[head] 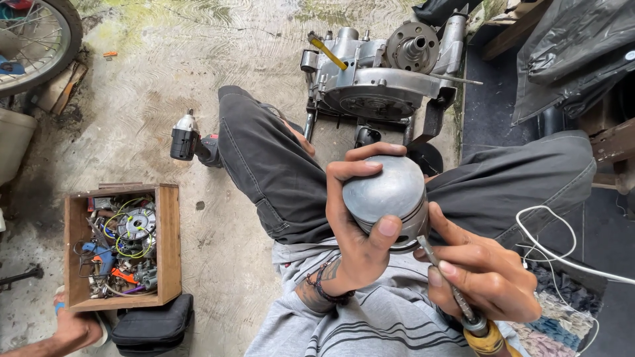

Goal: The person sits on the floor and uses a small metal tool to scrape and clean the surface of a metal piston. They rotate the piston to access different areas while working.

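The left hand (357, 225) is clenched around a grey metal piston (387, 192), held above the lap; the right hand (486, 274) grips a thin tool with a yellow handle (463, 307), its tip touching the piston's lower rim. The person sits on a stained concrete floor (165, 73). An engine case (380, 73) stands just ahead, a cordless driver (185, 135) lies beside the left knee, and a wooden parts box (169, 244) sits farther left, with bare floor between.
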